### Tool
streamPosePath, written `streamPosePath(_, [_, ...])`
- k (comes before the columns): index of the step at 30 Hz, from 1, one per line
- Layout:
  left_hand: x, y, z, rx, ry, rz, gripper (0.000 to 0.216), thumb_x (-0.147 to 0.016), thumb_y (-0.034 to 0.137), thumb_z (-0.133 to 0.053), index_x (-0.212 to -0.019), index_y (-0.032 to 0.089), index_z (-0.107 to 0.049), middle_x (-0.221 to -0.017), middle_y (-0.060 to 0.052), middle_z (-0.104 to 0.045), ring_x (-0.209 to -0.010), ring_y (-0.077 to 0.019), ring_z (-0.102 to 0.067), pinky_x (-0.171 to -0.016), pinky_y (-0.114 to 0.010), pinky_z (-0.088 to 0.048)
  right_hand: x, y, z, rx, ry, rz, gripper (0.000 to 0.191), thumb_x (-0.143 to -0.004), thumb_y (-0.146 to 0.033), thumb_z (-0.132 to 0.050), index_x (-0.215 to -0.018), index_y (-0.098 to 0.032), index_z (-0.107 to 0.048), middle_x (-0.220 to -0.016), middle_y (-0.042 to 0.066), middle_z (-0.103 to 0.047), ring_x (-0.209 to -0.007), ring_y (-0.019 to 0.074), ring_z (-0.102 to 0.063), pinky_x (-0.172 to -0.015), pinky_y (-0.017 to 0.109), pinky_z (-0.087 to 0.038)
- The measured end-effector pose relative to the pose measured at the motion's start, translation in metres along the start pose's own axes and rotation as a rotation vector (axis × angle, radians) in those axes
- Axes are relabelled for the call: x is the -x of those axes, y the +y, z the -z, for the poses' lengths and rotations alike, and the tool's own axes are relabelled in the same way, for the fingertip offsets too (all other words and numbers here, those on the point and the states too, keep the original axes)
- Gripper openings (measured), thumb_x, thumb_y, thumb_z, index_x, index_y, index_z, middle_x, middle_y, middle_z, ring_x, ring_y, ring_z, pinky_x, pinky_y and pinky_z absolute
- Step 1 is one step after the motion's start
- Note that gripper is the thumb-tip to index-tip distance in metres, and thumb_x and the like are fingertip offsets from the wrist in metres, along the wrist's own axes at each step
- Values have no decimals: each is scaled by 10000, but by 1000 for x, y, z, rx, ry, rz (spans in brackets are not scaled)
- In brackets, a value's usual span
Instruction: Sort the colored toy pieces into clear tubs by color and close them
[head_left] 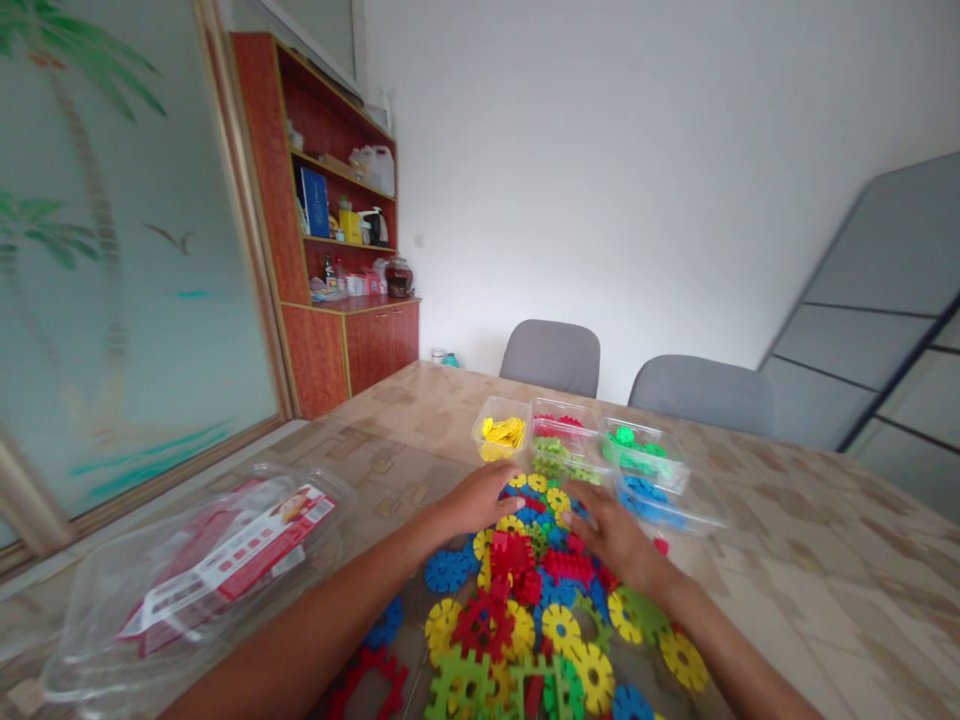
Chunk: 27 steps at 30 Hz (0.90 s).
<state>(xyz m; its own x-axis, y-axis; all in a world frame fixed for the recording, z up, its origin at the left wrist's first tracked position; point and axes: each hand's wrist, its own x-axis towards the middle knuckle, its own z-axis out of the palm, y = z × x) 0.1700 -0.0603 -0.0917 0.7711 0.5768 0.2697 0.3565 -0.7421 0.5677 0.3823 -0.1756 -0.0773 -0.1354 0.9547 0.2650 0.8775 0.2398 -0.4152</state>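
A loose pile of plastic building pieces lies on the table between my arms: yellow notched discs point(561, 628), red square notched pieces point(484, 625), green notched pieces point(461, 685) and blue notched discs point(448, 570). My left hand point(480, 497) is over the far left part of the pile, thumb apart from its bent fingers, and nothing shows in its grasp. On the far right side, my right hand point(615, 530) rests over the pieces with fingers apart. Its fingertips are close to yellow and red pieces; whether they touch any is unclear.
Beyond my hands stand clear tubs: one with yellow pieces point(504, 435), others with red and light green point(555, 455), green point(634, 445) and blue pieces point(651, 502). Clear packaging with a printed label point(232, 570) lies left. Two grey chairs point(551, 355) stand beyond the table.
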Motion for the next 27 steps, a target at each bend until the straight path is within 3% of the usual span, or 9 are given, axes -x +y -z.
streamPosePath(3, [3, -3, -5, -22, -30, -16, 474, -832, 311, -594, -1268, 155, -491, -1346, -143, -491, -1234, -280, -437, -1048, -384, -308, -15, -1, -15, 40, -10, 12, 494, -891, -398, -452, -1265, -86, -535, -1321, 202, -530, -1227, 317, -463, -1044, 469, -335])
streamPosePath(6, [4, -2, -3, -25, -61, -36, 477, -820, 316, -617, -1251, 140, -515, -1323, -157, -510, -1212, -297, -457, -1033, -394, -324, -26, -6, -24, 58, -30, 30, 407, -890, -337, -477, -1219, -118, -572, -1238, 180, -598, -1162, 309, -515, -1011, 460, -363])
streamPosePath(10, [1, -2, 5, 17, -85, -63, 300, -831, 281, -597, -1100, 148, -618, -1121, -91, -648, -1016, -238, -588, -895, -311, -431, -21, -16, -15, 40, -79, 90, 249, -892, -294, -487, -1028, -189, -667, -1034, 93, -697, -969, 259, -613, -883, 381, -450])
streamPosePath(14, [-2, -4, 7, 62, -76, -60, 212, -789, 206, -615, -985, 143, -666, -982, -52, -698, -875, -199, -624, -784, -250, -451, -7, -20, 1, 7, -90, 116, 286, -939, -282, -401, -963, -236, -682, -887, 15, -722, -811, 199, -652, -745, 296, -492])
streamPosePath(22, [-2, 3, 7, 73, -71, -29, 243, -717, 44, -512, -849, 127, -697, -852, -35, -708, -766, -176, -605, -693, -218, -417, -28, -9, -11, 84, -31, 90, 395, -819, -43, -427, -1135, -165, -630, -1184, 118, -648, -1120, 252, -562, -972, 367, -399])
streamPosePath(27, [0, 6, 23, 155, -171, -24, 236, -726, 73, -476, -850, 103, -675, -769, -23, -687, -681, -146, -583, -588, -185, -397, -52, -10, -22, 132, -96, 71, 265, -865, -96, -509, -1093, -174, -620, -1155, 103, -638, -1083, 241, -569, -958, 409, -419])
